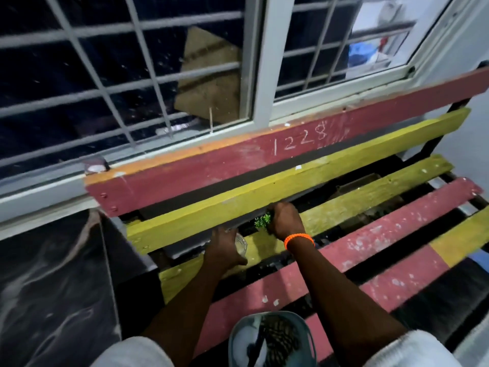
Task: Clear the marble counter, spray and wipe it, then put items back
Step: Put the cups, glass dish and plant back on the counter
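Glass (241, 243) (clear) sits gripped under left hand (225, 251).

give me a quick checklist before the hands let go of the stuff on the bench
1. Left hand holds the clear glass jar: ok, fingers wrap it.
2. Right hand holds the small green leafy plant: ok, fingers curl round it.
3. Jar sits flat on the yellow wooden bench slat: cannot tell, the hand hides its base.
4. Plant clear of the gap between slats: cannot tell, it is right at the gap's edge.
5. Plant's pot or base intact: cannot tell, hidden.
6. Dark marble counter reachable at the left: ok.
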